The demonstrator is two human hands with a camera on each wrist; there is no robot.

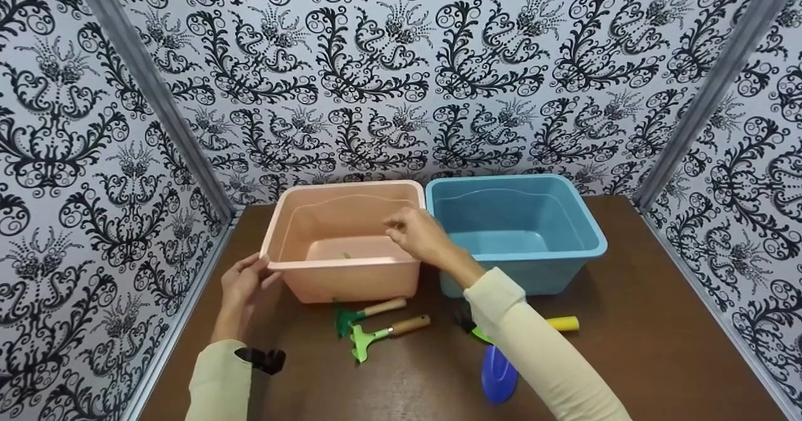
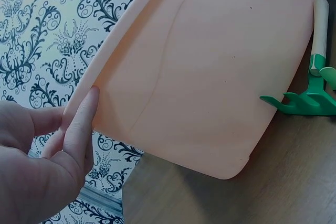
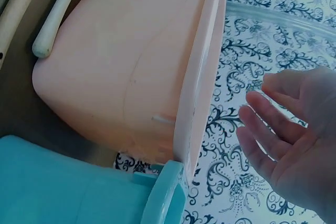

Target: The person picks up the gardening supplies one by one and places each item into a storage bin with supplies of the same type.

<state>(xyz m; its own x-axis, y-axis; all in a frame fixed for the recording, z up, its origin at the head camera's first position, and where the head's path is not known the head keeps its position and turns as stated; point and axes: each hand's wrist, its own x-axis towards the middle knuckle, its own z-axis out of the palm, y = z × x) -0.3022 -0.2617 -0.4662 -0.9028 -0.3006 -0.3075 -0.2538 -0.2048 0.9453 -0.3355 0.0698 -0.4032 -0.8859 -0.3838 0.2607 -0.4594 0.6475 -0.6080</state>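
Observation:
My left hand [image 1: 243, 283] pinches the front left corner of the peach tub's rim [image 1: 344, 263]; in the left wrist view the fingers [image 2: 79, 135] lie along the rim's outside. My right hand [image 1: 416, 236] hovers over the right side of the peach tub, fingers loosely bent and holding nothing in the right wrist view. A small bit of green [image 1: 346, 255] shows inside the tub, mostly hidden by the front wall. In front of the tub lie a dark green hand rake [image 1: 346, 318] and a light green hand tool [image 1: 362, 341], both with wooden handles.
A blue tub [image 1: 532, 270] stands right beside the peach one. Partly under the right forearm lie a blue scoop [image 1: 498, 377], a yellow handle [image 1: 564, 324] and a light green piece [image 1: 481, 335]. Patterned walls [image 1: 376, 95] enclose the brown table [image 1: 658, 321] at back and sides.

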